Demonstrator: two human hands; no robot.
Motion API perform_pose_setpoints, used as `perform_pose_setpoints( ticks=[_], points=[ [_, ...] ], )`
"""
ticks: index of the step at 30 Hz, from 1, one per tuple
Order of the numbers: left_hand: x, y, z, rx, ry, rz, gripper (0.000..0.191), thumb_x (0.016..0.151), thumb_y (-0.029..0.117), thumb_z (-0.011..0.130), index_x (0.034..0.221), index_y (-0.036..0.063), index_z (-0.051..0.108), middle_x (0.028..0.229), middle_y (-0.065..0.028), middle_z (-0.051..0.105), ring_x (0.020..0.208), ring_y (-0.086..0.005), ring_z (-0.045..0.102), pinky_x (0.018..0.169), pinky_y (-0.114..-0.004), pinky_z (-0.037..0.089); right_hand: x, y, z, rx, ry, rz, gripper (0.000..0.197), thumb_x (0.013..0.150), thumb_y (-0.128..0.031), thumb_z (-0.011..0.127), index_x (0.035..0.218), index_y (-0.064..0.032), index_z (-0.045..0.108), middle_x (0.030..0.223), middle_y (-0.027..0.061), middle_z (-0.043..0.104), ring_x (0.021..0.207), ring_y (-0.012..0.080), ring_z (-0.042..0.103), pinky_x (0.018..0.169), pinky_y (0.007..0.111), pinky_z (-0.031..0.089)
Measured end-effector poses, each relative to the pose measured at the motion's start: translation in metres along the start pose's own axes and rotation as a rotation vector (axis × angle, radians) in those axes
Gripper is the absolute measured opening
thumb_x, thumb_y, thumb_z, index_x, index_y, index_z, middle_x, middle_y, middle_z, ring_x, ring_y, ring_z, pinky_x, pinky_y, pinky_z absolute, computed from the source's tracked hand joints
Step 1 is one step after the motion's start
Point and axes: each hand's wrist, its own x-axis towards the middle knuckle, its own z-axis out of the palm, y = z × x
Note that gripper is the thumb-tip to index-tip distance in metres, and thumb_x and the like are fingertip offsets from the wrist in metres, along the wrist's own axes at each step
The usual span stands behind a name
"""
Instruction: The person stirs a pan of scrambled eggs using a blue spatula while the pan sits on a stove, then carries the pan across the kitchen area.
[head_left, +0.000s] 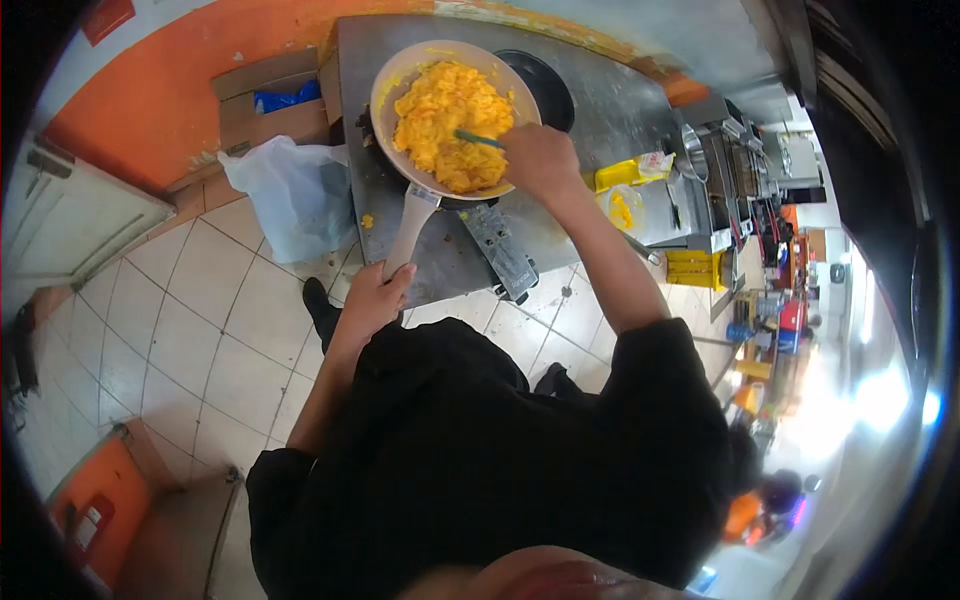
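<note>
My left hand (375, 301) grips the pale handle (411, 232) of a light-coloured frying pan (384, 124). Yellow-orange scrambled egg (454, 112) covers much of the pan's inside. Over the pan's right rim, my right hand (541, 161) is closed around a thin green-blue utensil (480, 139); its far end meets the egg, and its exact kind is unclear. Beneath the pan sits a portable gas stove, mostly hidden, whose grey control panel (499, 247) shows below the rim.
A dark round pan (544, 86) lies behind on the steel table (615, 82). To the right are a yellow packet (634, 171), a clear bag with yellow bits (624, 206) and a metal bowl (691, 154). A white plastic bag (296, 199) and a cardboard box (281, 124) stand left.
</note>
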Motion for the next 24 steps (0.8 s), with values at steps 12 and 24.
perform_pose_setpoints(
  ticks=[12, 24],
  points=[
    [0.003, -0.001, -0.003, -0.077, -0.050, -0.047, 0.027, 0.100, 0.029, 0.062, 0.089, 0.0041, 0.057, 0.059, 0.0028, 0.046, 0.046, -0.0042, 0.040, 0.040, -0.024, 0.030, 0.010, -0.015, -0.022, -0.026, 0.030, -0.061, 0.018, 0.087, -0.014, 0.061, 0.095, -0.0110, 0.077, 0.097, 0.0107, 0.076, 0.091, 0.0268, 0.075, 0.074, 0.040, 0.059],
    [0.001, -0.006, -0.002, -0.073, -0.013, 0.003, 0.028, 0.099, 0.027, 0.064, 0.084, 0.0034, 0.057, 0.060, 0.0031, 0.045, 0.050, -0.0053, 0.043, 0.043, -0.026, 0.032, -0.038, -0.013, -0.046, -0.123, -0.201, -0.157, 0.021, 0.084, -0.022, 0.065, 0.097, -0.0103, 0.076, 0.100, 0.0150, 0.073, 0.091, 0.0343, 0.072, 0.073, 0.045, 0.059]
  ],
)
